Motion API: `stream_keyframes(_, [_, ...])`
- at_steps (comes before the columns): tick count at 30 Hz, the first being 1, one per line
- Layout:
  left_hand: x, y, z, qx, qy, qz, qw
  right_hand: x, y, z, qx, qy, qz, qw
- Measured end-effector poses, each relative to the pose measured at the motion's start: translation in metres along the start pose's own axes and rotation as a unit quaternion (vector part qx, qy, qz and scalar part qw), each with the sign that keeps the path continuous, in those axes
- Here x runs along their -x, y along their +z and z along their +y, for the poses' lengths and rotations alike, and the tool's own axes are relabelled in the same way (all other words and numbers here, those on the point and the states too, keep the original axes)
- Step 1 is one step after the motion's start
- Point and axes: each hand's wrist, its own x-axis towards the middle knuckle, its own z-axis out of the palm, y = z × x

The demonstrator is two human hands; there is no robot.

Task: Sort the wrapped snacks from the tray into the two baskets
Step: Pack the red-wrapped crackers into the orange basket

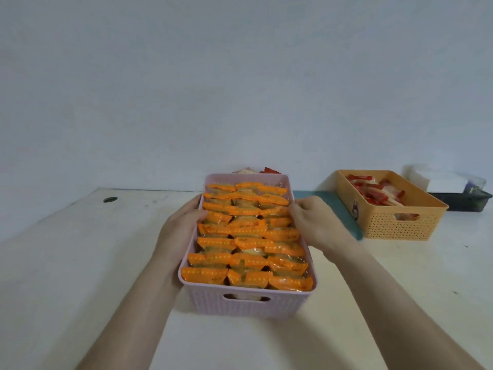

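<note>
A pink basket [248, 307] stands in the middle of the table, packed with rows of orange-wrapped snacks [248, 232]. My left hand [181, 225] grips its left rim, thumb over the edge. My right hand [312, 222] holds the right rim, fingers curled at the edge. An orange basket [400, 222] at the right holds red-and-white wrapped snacks [373, 190]. The teal tray [333, 204] lies between the two baskets, mostly hidden by my right hand. A few more wrapped snacks [256, 170] peek out behind the pink basket.
The white table [80, 263] has a round cable hole [110, 199] at the far left. A dark tray with a white box [453, 182] sits behind the orange basket at the far right. A plain wall rises behind the table.
</note>
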Motion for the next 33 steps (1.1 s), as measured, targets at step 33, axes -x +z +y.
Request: stream_keyframes(33, [-0.070, -0.095, -0.037, -0.752, 0.209, 0.011, 0.625, -0.086, 0.074, 0.008, 0.063, 0.032, -0.006, 0.998])
